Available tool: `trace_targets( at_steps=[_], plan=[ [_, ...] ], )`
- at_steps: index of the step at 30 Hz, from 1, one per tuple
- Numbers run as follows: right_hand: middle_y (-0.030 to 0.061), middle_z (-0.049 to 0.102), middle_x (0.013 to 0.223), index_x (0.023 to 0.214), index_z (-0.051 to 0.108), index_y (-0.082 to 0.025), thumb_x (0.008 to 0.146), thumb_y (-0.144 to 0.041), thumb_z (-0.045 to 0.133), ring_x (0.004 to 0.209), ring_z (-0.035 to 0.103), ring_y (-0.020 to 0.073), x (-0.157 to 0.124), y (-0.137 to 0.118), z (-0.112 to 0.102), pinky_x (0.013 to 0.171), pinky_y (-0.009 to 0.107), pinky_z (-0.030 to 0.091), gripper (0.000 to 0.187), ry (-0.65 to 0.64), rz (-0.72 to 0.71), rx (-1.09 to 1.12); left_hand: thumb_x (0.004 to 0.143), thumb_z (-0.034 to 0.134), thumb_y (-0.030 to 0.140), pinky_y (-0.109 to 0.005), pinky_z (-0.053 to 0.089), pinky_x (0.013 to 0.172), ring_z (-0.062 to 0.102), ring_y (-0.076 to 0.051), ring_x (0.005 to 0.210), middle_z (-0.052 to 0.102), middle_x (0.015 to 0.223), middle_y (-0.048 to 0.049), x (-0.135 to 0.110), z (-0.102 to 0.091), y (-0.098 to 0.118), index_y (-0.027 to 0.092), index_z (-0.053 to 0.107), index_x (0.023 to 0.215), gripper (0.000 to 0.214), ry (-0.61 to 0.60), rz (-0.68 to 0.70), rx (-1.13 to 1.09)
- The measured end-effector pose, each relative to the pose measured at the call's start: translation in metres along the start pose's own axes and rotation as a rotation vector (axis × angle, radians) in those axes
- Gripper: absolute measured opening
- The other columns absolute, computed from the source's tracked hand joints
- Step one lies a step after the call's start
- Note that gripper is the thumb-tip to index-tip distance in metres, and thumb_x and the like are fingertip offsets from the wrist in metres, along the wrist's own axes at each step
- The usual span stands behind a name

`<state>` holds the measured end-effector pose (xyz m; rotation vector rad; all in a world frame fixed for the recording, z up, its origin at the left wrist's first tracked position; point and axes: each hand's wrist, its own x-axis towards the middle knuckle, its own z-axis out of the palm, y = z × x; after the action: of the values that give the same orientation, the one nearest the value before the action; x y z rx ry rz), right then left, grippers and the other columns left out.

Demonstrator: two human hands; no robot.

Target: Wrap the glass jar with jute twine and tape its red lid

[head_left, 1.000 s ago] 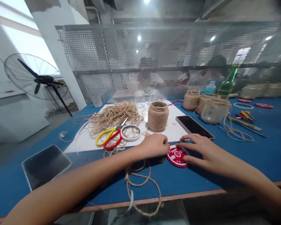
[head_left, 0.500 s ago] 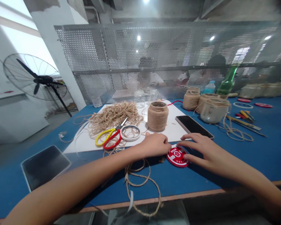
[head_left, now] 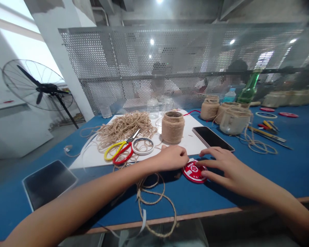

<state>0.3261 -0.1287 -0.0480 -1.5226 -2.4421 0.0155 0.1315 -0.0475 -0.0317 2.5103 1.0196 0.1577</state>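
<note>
A round red lid (head_left: pixel 194 172) with white print lies flat on the blue table (head_left: pixel 247 178) near the front edge. My right hand (head_left: pixel 222 164) rests over its right side, fingers spread and touching its rim. My left hand (head_left: pixel 171 158) sits just left of the lid with its fingers curled in; what they pinch, if anything, is hidden. A length of jute twine (head_left: pixel 154 197) loops from under my left wrist over the table's front edge. Behind my hands, on a white board (head_left: pixel 193 142), stands a twine-wrapped jar (head_left: pixel 172 127).
On the board lie a heap of loose twine (head_left: pixel 126 127), red and yellow scissors (head_left: pixel 119 151) and a tape ring (head_left: pixel 143 145). A phone (head_left: pixel 212 138) lies right of the jar, a tablet (head_left: pixel 48 181) at the left. More wrapped jars (head_left: pixel 222 111), a green bottle (head_left: pixel 249 90) stand behind. People sit beyond the mesh screen.
My right hand has slid slightly left, further onto the red lid. My left hand has edged a little toward the lid.
</note>
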Motion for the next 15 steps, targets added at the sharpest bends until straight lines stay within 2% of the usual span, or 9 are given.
trace_targets(
  at_steps=[10, 15],
  plan=[
    [0.0076, 0.055, 0.115, 0.106, 0.064, -0.033, 0.083, -0.049, 0.045, 0.109, 0.048, 0.0287, -0.0002, 0.0002, -0.0016, 0.09, 0.049, 0.038, 0.034, -0.014, -0.01, 0.006, 0.074, 0.04, 0.032, -0.03, 0.037, 0.071, 0.055, -0.016, 0.068, 0.065, 0.072, -0.0041, 0.0041, 0.0052, -0.0065, 0.017, 0.059, 0.068, 0.025, -0.017, -0.022, 0.091],
    [0.0071, 0.055, 0.115, 0.104, 0.065, -0.032, 0.084, -0.047, 0.045, 0.11, 0.048, 0.0276, -0.0003, 0.002, -0.0013, 0.091, 0.046, 0.038, 0.032, 0.018, -0.02, 0.01, 0.074, 0.041, 0.036, -0.032, 0.038, 0.071, 0.056, -0.017, 0.067, 0.066, 0.071, -0.0047, 0.0063, 0.0053, -0.0078, 0.017, 0.06, 0.066, 0.028, -0.032, -0.025, 0.112]
  ],
)
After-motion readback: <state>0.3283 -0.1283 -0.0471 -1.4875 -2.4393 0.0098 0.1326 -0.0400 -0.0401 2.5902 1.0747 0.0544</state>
